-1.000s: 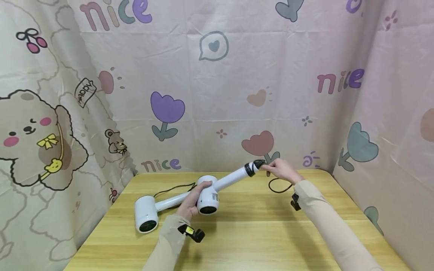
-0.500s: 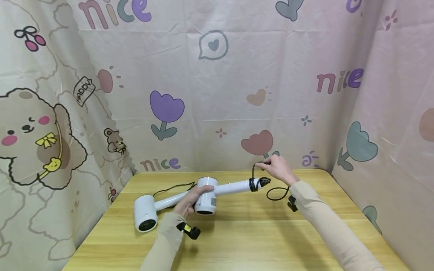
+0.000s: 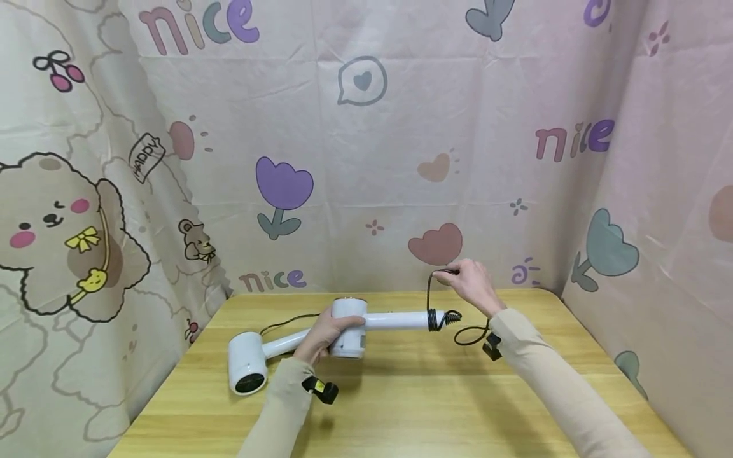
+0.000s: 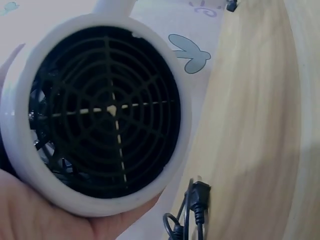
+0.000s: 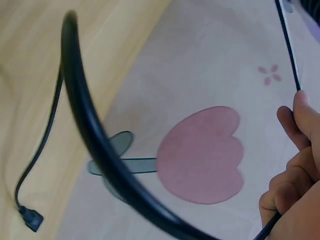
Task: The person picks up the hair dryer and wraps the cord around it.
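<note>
A: Near side first.
B: Second hair dryer (image 3: 246, 362) lies on the table (image 3: 401, 407), near left, its handle running back behind the left hand (image 3: 324, 336). Left fingers curl round the head of the held dryer (image 3: 380, 320), thumb across it; handle about level, pointing right, apparently off the table.
A: Right side?
B: Right hand (image 3: 472, 285) is raised past the handle's end. Thumb and forefinger pinch the cord (image 3: 429, 289); the other fingers are folded. A length drops from the pinch to the coils (image 3: 432, 320) round the handle, near its tip. A loose loop (image 5: 94, 135) leads to a plug (image 5: 32, 220). Farthest: printed curtain (image 3: 355, 159).
A: Risks from here?
B: Judgement: coils sit close to the tip, so an outward pull could slip them off. The slack loop could snag on the right wrist camera (image 3: 491, 348). The one-handed hold on a smooth head may let the handle twist under a sideways tug.
A: Containers?
B: No box or tray seen. Closest is the held dryer's housing: round grille (image 4: 107, 112), parts behind it too dim to identify.
</note>
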